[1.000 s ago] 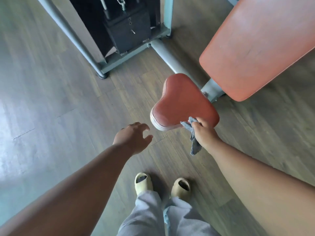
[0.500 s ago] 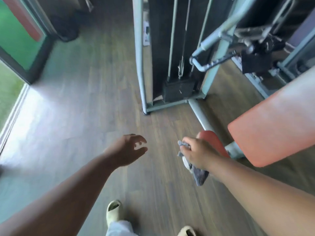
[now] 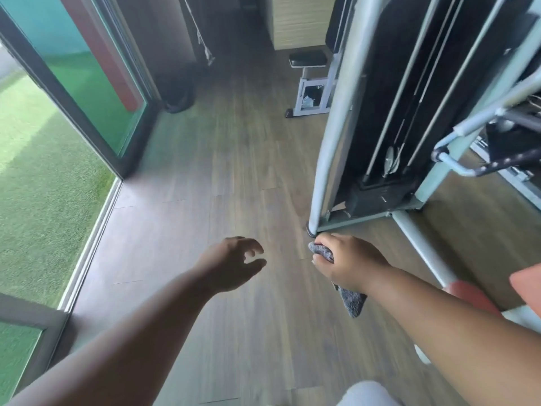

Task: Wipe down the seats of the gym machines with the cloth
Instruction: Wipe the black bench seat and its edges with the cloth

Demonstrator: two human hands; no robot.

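My right hand (image 3: pixel 347 260) grips a grey cloth (image 3: pixel 352 303) that hangs below my fist, held above the wooden floor. My left hand (image 3: pixel 231 263) hovers to its left with fingers loosely spread, holding nothing. The red seat (image 3: pixel 471 295) shows only as a sliver behind my right forearm at the right edge, with a corner of the red backrest (image 3: pixel 527 284) above it. A black padded bench seat (image 3: pixel 307 59) on a white frame stands far back across the floor.
The grey frame of a weight-stack machine (image 3: pixel 330 142) rises right of centre, its cables and handle (image 3: pixel 456 164) to the right. A glass sliding door (image 3: pixel 87 92) and green turf lie on the left. A dark tyre-like object (image 3: pixel 178 95) sits by the door.
The view has swung up and left, away from the red seat. My right hand came off the seat with the cloth. The left hand stays spread beside it.
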